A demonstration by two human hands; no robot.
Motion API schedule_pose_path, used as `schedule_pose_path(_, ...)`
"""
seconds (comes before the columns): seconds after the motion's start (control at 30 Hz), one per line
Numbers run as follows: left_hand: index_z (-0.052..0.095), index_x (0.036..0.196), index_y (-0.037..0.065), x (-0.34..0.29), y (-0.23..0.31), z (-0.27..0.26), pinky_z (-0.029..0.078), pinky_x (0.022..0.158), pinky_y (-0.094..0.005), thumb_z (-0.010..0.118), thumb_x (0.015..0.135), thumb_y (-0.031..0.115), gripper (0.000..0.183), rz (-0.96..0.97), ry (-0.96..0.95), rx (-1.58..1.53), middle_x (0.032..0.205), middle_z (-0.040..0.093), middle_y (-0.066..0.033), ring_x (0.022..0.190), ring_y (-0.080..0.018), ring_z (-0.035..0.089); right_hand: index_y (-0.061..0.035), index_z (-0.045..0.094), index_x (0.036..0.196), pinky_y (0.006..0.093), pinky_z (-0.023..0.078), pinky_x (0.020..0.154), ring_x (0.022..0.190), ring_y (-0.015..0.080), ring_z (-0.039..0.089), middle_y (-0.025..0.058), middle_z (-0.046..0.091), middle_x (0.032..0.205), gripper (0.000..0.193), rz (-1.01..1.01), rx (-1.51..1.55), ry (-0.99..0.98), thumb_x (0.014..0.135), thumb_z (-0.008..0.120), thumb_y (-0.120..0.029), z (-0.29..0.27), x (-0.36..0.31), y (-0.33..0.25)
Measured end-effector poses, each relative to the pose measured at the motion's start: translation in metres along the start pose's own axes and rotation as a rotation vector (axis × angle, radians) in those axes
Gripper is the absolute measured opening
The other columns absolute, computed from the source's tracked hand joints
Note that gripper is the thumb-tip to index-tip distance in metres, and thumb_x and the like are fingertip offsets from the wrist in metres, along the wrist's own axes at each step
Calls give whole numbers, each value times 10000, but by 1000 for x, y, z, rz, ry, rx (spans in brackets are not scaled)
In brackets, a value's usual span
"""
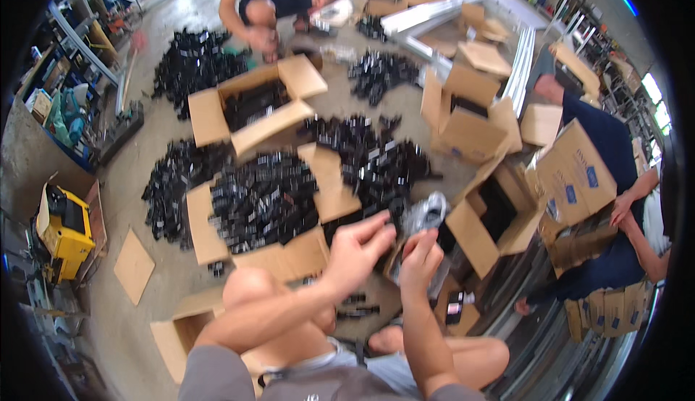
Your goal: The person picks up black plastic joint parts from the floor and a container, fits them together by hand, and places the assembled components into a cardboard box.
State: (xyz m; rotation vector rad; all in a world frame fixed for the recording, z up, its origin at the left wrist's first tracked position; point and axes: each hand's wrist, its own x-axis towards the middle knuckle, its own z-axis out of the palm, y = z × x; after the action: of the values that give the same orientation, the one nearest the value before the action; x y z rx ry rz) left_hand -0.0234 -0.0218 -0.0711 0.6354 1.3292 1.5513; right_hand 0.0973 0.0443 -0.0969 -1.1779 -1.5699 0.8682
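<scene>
My left hand (360,250) reaches forward with thumb and fingers closed in a pinch. A small black part (397,207) shows at its fingertips, too blurred to make out well. Close beside it, my right hand (420,262) is closed, its fingertips at a clear plastic bag (426,214) that bulges beyond them. More of the crumpled plastic shows below the fingers. Left of my hands, an open carton (205,229) is filled with small black parts (264,198). Behind the bag lies another heap of black parts (384,162).
More cartons stand open, one ahead (210,119) and one at the right (470,220). A phone (455,307) lies by my right knee. Another person (260,10) crouches at the far side; a second person (622,205) is beside a carton at right. A yellow machine (69,249) stands left.
</scene>
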Motion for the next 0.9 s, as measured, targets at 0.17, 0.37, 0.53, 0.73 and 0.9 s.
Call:
schedule_pose_path(0.17,671,1196,-8,8,23,-48,581,831,-262,589,1054,328,374,-193,81,-246,1062,729,-84,923,-140,703,-15,555,610,372,394,523,494,202,532,81,521,508,669,347,-169,-45,1104,371,-426,-13,-22,80)
schedule_pose_path(0.37,632,1134,34,34,77,-118,609,776,-299,569,1061,298,281,-32,396,-430,1031,729,-126,880,-187,718,-15,722,842,527,510,784,862,427,700,225,720,835,516,563,-610,-301,1026,485,-435,-43,-89,237)
schedule_pose_path(0.53,564,1191,-18,-21,73,-340,606,830,-320,554,1065,230,278,167,579,-403,1022,652,-158,892,-233,683,-40,751,1008,572,513,922,1044,493,660,285,705,1063,459,655,-788,-437,972,530,-441,-50,-98,248)
schedule_pose_path(0.73,600,1184,-12,-70,60,-523,615,788,-383,608,1000,510,553,-44,1249,154,984,686,-116,887,-218,692,-32,734,986,575,514,894,1013,502,664,292,710,1017,470,647,-745,-269,1011,502,-439,-52,-69,222)
schedule_pose_path(0.9,617,1322,20,-44,61,-421,529,816,-366,575,1012,536,604,-10,1111,850,1146,714,-131,994,-200,674,-27,688,973,579,516,848,958,489,673,284,712,974,438,558,-766,-93,1034,470,-402,-57,-69,253)
